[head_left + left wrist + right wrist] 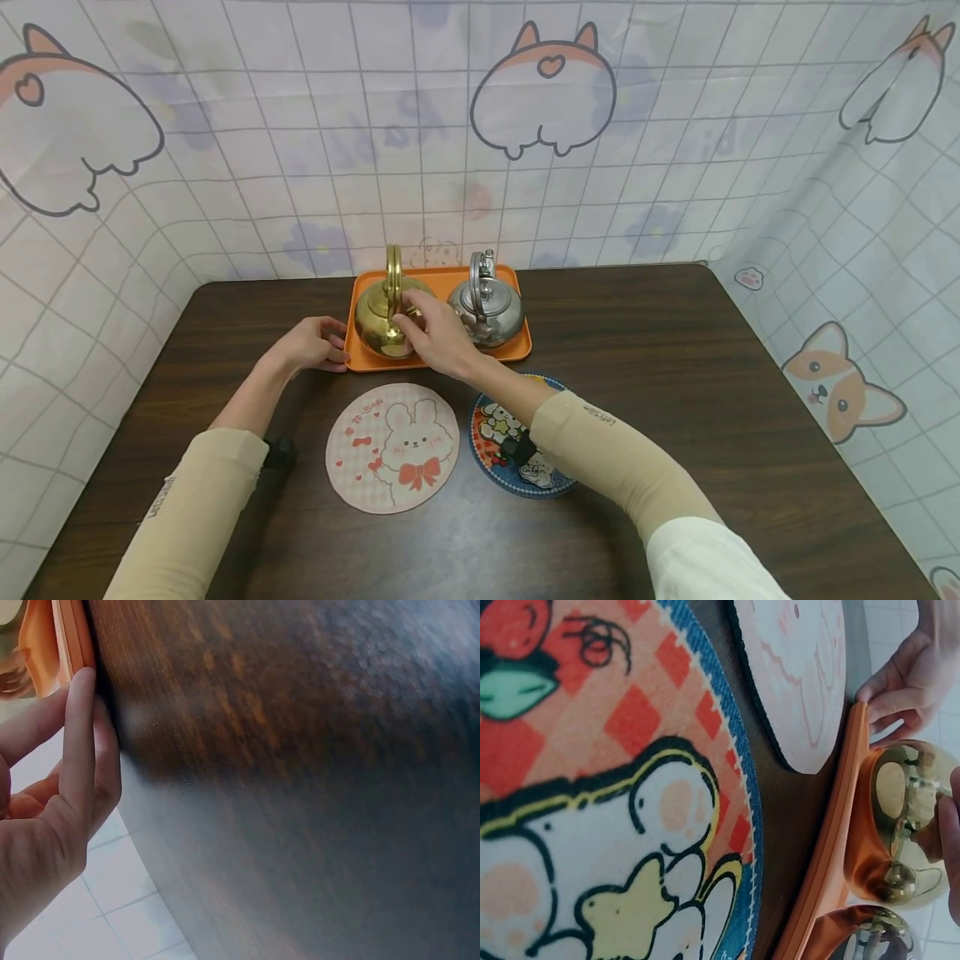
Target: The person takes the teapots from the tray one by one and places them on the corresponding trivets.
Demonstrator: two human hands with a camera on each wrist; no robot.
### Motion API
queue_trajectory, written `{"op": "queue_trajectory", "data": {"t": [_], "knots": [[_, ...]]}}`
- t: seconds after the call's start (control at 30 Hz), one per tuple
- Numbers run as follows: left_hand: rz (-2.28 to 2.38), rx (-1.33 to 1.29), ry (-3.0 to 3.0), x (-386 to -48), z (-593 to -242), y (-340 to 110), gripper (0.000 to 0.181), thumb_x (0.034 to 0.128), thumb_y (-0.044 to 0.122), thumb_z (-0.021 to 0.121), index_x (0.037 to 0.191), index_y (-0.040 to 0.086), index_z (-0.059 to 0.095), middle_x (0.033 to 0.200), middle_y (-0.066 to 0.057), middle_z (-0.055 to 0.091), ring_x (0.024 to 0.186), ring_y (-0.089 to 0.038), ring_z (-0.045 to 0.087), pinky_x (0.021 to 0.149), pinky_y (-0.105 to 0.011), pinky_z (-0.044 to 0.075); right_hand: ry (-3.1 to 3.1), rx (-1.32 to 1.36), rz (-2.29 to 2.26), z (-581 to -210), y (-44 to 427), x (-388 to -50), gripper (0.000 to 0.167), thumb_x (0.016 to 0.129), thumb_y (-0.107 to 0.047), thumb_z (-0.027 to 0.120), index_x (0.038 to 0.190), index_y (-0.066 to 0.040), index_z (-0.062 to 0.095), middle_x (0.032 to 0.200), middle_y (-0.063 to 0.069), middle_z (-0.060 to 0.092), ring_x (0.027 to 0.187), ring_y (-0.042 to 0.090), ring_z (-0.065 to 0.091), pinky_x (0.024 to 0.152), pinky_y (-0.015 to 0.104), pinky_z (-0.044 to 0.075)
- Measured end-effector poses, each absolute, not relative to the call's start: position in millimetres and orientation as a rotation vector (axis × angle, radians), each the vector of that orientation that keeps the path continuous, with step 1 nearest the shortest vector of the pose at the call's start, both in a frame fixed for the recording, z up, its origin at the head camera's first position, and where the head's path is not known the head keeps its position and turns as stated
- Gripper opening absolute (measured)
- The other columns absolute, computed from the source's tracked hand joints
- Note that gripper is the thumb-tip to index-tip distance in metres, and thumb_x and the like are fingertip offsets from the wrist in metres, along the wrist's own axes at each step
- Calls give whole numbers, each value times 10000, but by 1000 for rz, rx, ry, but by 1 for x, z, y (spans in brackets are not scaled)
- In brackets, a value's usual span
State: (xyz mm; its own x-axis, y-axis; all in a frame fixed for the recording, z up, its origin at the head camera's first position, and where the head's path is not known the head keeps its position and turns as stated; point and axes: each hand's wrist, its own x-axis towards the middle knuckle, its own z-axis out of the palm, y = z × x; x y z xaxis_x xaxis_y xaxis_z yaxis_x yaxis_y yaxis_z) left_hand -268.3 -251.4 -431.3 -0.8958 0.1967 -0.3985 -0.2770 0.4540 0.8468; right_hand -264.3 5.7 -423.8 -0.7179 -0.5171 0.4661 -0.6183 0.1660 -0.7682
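On an orange tray stand a shiny gold kettle and a silver kettle, both with raised arched handles. My left hand touches the tray's left edge; the left wrist view shows its fingertips against the rim. My right hand reaches in from the right to the gold kettle's handle. Its thumb and forefinger stand apart, close to the handle's right side. In the right wrist view only part of that hand shows, beside the gold kettle.
A round pink rabbit mat lies in front of the tray. To its right, a round blue-rimmed cartoon mat is partly covered by my right forearm. Printed cloth hangs behind the dark wooden table.
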Motion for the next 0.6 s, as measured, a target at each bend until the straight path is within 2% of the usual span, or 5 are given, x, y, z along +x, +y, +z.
{"op": "queue_trajectory", "data": {"t": [0.33,0.6], "knots": [[1445,-71,2262,-268,-431,-252,646,937,-168,616,1492,-163,285,1149,-255,485,819,-182,676,770,-347,644,-2318,1138,1591,-420,6,-259,189,1077,-108,553,1236,-11,585,1053,112,624,607,247,684,525,255,566],[1455,-77,2254,-268,-430,-252,633,937,-172,609,1484,-164,290,1143,-254,486,812,-183,666,773,-338,643,-2318,1159,1566,-418,6,-253,209,1075,-105,559,1259,-9,579,1137,115,614,620,220,683,526,247,568]]}}
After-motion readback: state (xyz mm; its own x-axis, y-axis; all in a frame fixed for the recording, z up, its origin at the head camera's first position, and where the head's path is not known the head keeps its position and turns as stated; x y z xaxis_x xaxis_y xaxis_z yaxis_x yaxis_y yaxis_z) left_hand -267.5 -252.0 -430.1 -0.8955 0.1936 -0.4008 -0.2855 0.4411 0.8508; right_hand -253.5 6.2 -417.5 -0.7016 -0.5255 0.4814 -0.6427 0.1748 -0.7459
